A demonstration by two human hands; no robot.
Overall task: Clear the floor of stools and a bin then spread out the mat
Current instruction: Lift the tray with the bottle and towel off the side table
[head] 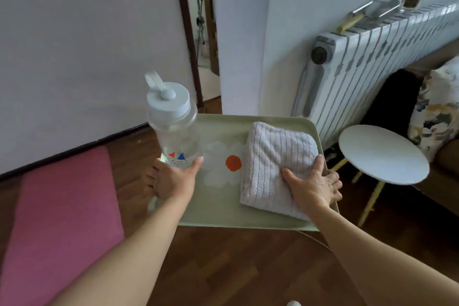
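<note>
Well left of left hand (173, 181) (gripping tray (223, 216)) lies mat (62, 206).

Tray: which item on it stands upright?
The clear bottle, white-lidded, by the left hand; the folded towel lies flat on the tray under the right hand.

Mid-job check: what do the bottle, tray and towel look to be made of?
Bottle: clear glossy plastic by the look, with a see-through body and an opaque white cap.
Tray: pale green, smooth, low sheen, printed flower; probably plastic or melamine, and I cannot tell which.
Towel: soft ribbed pile fabric, pale, folded; likely terry or microfibre.
</note>
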